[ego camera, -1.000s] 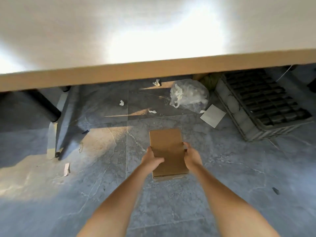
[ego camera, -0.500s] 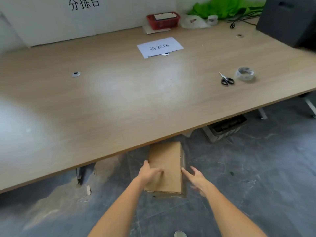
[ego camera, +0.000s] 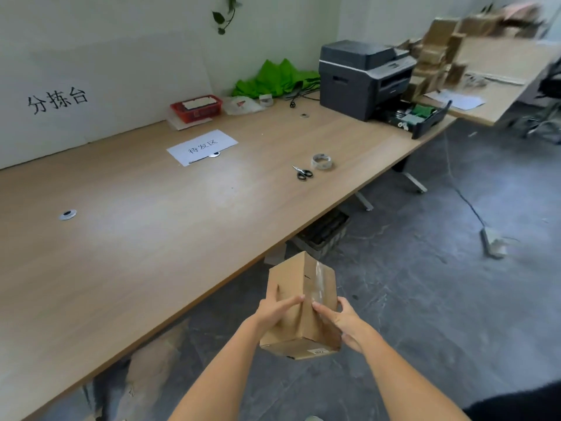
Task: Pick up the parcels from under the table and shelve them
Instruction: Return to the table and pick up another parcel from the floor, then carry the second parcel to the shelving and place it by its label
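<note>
I have the box (ego camera: 302, 302) clamped between my left hand (ego camera: 274, 311) and right hand (ego camera: 344, 322), a two-sided grip for steady carrying, clear of the tabletop (ego camera: 151, 226) edge, above the floor (ego camera: 440, 299).

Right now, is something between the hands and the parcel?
No. The left hand and the right hand both rest directly on the cardboard parcel, holding it in the air beside the table edge.

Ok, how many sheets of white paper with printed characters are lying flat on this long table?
1: the paper sign lies mid-table, in front of the red basket. More could be hidden behind the printer.
</note>
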Demonstrator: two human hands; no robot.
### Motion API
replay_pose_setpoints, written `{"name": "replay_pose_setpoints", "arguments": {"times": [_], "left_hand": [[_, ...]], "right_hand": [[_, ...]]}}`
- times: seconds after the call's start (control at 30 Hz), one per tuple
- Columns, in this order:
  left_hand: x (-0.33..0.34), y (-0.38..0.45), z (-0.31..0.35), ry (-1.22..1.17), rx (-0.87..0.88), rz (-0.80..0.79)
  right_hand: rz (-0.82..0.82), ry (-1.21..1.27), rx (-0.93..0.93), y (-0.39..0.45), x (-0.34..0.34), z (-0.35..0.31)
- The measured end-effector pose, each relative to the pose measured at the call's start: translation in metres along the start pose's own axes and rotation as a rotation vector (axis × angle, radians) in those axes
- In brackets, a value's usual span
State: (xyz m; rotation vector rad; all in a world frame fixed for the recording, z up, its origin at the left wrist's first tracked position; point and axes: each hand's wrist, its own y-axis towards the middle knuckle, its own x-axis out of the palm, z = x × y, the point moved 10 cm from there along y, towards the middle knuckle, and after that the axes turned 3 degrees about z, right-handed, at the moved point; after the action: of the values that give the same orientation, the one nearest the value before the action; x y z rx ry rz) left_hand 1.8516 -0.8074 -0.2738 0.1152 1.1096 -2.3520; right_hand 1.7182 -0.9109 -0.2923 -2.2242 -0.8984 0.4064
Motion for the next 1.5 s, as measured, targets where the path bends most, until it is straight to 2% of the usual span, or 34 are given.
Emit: {"name": "replay_pose_setpoints", "arguments": {"times": [0.2,0.4,0.63,1.07,1.3,1.5], "left_hand": [[0.051,-0.052,0.039,-0.003,0.131,-0.124],[0.103,-0.095,0.070,0.021,0.225,-0.212],[0.164,-0.134,0.085,0.141,0.289,-0.273],[0.281,-0.234,0.026,0.284,0.207,-0.471],[0.362,-0.332,-0.003,0.498,0.312,-0.484],[0.451,-0.428,-0.042,0.652,0.392,-0.647]], "right_hand": [[0.165,0.009,-0.081,-0.066,-0.057,-0.009],[0.315,0.256,-0.070,-0.133,-0.112,0.006],[0.519,0.219,-0.225,-0.201,-0.181,0.036],[0.606,0.383,-0.108,-0.321,-0.245,0.161],[0.792,0.490,-0.127,-0.430,-0.289,0.248],[0.959,0.505,-0.114,-0.529,-0.330,0.326]]}}
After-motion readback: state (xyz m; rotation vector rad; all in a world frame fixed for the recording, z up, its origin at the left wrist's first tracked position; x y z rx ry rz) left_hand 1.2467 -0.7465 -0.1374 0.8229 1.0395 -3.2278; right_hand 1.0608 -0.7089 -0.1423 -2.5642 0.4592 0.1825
